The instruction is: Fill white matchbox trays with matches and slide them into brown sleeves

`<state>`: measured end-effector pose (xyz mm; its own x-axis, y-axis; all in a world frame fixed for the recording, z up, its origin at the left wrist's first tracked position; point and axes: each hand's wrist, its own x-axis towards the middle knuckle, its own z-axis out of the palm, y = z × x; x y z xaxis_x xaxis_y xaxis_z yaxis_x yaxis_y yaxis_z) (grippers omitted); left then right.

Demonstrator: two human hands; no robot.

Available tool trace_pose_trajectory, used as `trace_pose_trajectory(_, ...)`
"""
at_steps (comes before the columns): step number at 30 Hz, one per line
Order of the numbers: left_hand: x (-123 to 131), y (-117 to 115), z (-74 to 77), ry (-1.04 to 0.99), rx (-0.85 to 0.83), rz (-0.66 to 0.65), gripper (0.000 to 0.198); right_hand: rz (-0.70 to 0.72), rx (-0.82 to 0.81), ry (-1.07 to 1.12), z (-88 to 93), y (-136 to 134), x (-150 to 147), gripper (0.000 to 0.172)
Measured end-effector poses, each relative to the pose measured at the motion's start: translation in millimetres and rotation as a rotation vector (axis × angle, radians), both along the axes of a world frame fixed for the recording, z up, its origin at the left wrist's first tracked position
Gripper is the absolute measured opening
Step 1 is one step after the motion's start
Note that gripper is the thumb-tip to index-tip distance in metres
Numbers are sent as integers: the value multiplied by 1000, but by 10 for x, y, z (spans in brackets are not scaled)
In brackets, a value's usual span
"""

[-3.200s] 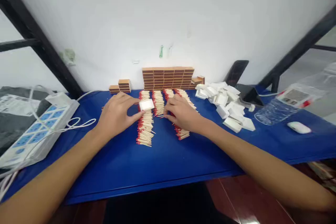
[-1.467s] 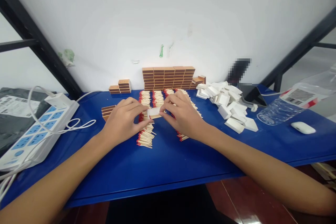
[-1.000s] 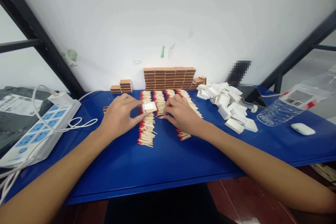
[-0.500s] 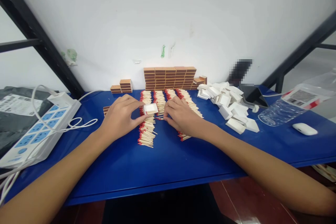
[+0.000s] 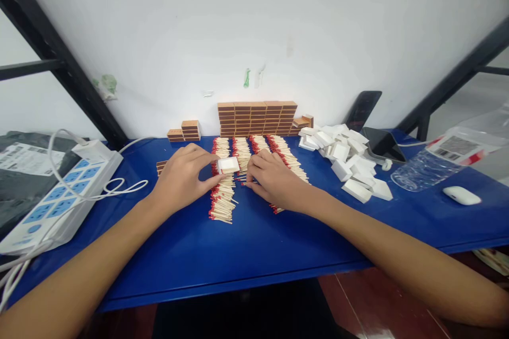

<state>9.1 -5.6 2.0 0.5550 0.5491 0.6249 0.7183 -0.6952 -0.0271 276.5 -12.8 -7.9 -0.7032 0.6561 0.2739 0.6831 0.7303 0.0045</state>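
Note:
My left hand pinches a small white matchbox tray between thumb and fingers, its open side facing up. The tray is over the leftmost column of red-tipped matches. To its right, my right hand has its fingers pinched together low over the middle columns of matches. A red match tip shows beside its thumb; how many matches it grips is hidden. The rightmost column of matches runs behind and partly under this hand.
Brown matchboxes are stacked against the wall, with a smaller stack to the left. White trays lie heaped at right, near a phone, a plastic bottle and a white earbud case. A power strip with cables stands left.
My right hand has shifted slightly left, and a red match tip shows more plainly by its thumb. My left hand and the tray have stayed in place.

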Motion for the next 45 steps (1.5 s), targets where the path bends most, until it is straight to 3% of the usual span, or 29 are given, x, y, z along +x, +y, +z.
trace_pose_trajectory(14, -2, 2, -18, 1, -33, -19, 32, -37, -50, 18, 32, 26, 28, 15)
trace_pose_trajectory(20, 50, -33, -31, -8, -47, -66, 33, -44, 40, 216, 175, -54, 11, 16)
trace_pose_trajectory(26, 193, -149, -28, -52, -54, -188, 31, 28, 185, 313, 61, -77, -81, 16)
trace_pose_trajectory(31, 159, -126, -19, -55, -28, -163, 31, 42, 199, 363, 54, -59, -50, 13)
trace_pose_trajectory(37, -1, -8, 8, -31, 54, -44, 31, -29, 110, 209, 17, 43, 75, 7)
trace_pose_trajectory(41, -22, 12, -1, -19, 48, -27, 30, -54, 4, 115, -69, 111, 94, 7)
trace_pose_trajectory(45, 15, -7, -15, -23, 52, -41, 30, -66, -2, 71, -102, 128, 54, 11)
